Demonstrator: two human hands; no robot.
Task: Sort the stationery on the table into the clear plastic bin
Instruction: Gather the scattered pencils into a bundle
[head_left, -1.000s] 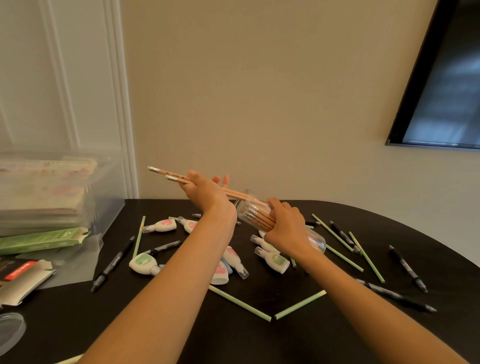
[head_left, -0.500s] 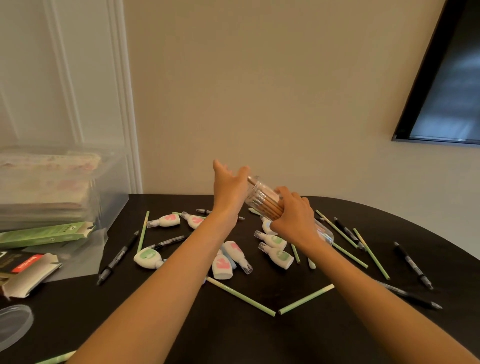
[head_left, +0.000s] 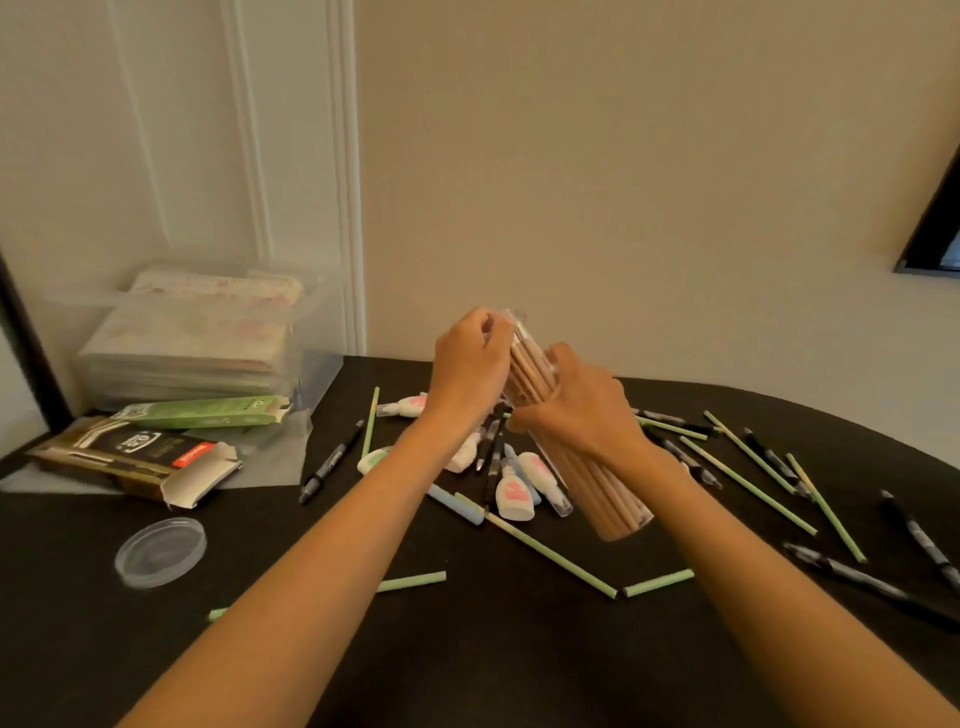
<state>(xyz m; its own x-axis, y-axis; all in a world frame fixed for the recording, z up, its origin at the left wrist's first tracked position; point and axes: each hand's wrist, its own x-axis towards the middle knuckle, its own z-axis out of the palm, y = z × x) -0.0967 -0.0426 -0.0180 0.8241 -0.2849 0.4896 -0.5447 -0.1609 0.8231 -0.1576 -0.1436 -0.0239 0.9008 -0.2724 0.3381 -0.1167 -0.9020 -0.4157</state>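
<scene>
- I am holding a clear plastic tube (head_left: 610, 496) packed with light wooden pencils (head_left: 530, 374) up above the table. Its closed lower end is leaning toward me and to the right, and its upper end is pointing up and away.
- My right hand (head_left: 582, 410) is wrapping round the middle of the tube, with fingers and thumb curled firmly on it.
- My left hand (head_left: 470, 364) is sitting at the tube's upper end, fingers curled in against the pencil ends. I cannot tell whether they are pinching a pencil or only touching.
- Below the tube, white correction-tape dispensers (head_left: 514, 499) with pink and green faces are lying in a loose cluster. A pale blue pen (head_left: 454, 504) is lying just beside them.
- Long pale green sticks (head_left: 550, 553) are lying scattered at all angles across the middle and right of the table.
- Black pens (head_left: 332, 460) are lying among them, one to the left of the cluster and several out to the right.
- The clear plastic bin (head_left: 322, 364) is standing at the back left of the black table (head_left: 467, 649), against the wall and well apart from the tube. It is holding a stack of flat pale packets (head_left: 197, 338).
- In front of the bin, a green carton (head_left: 208, 413) is lying with one end open.
- Nearer me, a black and gold carton (head_left: 130, 460) is lying with its flaps open.
- A clear round lid (head_left: 160, 552) is lying flat near the left front of the table.
</scene>
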